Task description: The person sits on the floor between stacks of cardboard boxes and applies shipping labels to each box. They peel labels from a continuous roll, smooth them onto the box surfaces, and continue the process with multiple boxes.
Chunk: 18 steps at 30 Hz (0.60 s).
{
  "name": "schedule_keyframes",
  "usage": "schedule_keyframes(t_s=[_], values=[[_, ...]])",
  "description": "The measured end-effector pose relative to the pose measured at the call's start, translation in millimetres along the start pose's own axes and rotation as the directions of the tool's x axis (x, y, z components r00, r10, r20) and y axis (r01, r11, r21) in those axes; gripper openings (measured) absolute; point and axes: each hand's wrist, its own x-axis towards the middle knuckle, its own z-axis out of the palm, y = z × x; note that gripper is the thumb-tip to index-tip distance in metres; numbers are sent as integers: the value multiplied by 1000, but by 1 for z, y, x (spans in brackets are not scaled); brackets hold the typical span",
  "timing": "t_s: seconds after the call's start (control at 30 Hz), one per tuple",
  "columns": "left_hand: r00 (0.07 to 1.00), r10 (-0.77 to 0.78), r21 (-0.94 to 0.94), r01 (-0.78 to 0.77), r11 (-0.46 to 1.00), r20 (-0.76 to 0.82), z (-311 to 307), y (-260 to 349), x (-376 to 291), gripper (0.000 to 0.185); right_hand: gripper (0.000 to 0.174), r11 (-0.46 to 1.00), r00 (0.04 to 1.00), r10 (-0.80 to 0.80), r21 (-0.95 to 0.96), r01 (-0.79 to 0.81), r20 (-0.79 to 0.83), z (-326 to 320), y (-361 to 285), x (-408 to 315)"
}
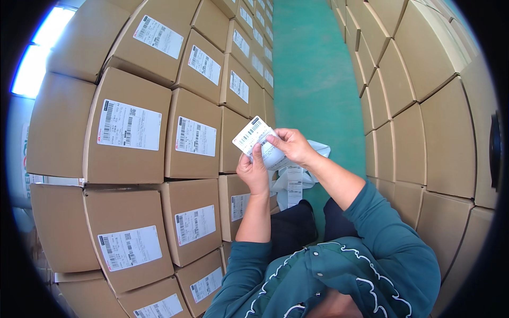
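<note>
A strip of white printed shipping labels (254,133) is held up in front of my chest, its near part curving down. My left hand (254,169) grips its lower left edge with the thumb on top. On the right side, my right hand (290,145) pinches it between thumb and fingers. Below the hands, more of the label strip (295,185) trails down over a crumpled white plastic sheet or bag (320,149) near my feet. To the left, a cardboard box (195,159) carries a white label (196,136) on the face towards me.
Stacked cardboard boxes (127,75), many with labels, form a wall on the left. Another wall of boxes (405,147), with no labels visible, rises on the right. A green floor aisle (314,79) runs between them. My legs are below my hands.
</note>
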Motion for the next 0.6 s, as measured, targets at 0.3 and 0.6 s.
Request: schedule_keyframes(t_s=[0.3,0.6], values=[[924,-379,-243,377,894,39,-18,-42,2,30,30,895,961,95,-444,32,261,-15,18,53],[989,-57,196,84,977,-139,-18,-52,18,27,32,894,967,94,-448,23,236,-8,42,80]])
